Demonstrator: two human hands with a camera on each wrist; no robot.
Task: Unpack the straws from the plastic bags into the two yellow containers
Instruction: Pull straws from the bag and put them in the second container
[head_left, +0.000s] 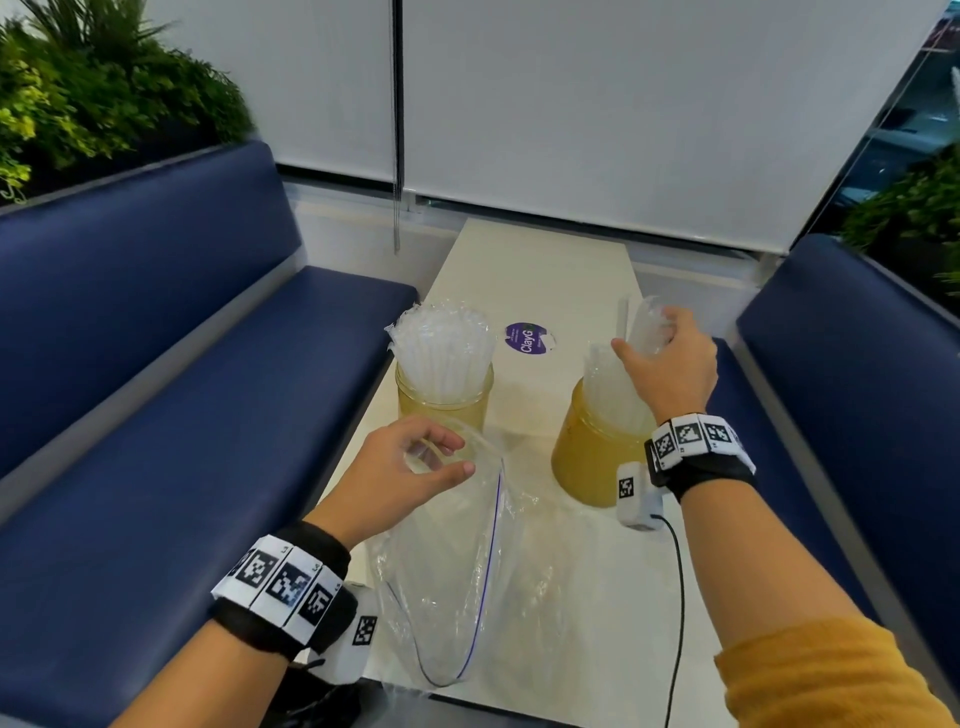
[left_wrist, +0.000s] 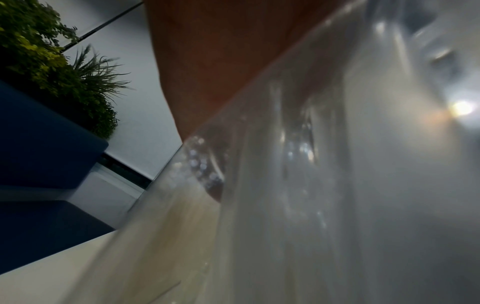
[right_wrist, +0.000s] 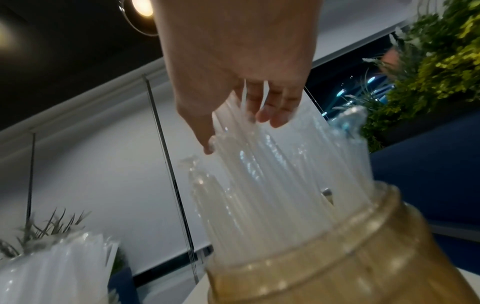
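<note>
Our right hand (head_left: 667, 358) has its grip curled round wrapped straws (head_left: 618, 384) standing in the right yellow container (head_left: 587, 457); our left hand (head_left: 400, 467) pinches the empty zip bag (head_left: 467, 587) on the surface (head_left: 530, 270).

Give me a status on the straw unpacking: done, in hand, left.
Done: the left yellow container stands packed with straws.

In hand: the right hand holds a bunch of straws in the right yellow container, which is tilted. The left hand grips the mouth of an emptied-looking plastic bag.

Left: settle that bunch. No other full bag is in view.
</note>
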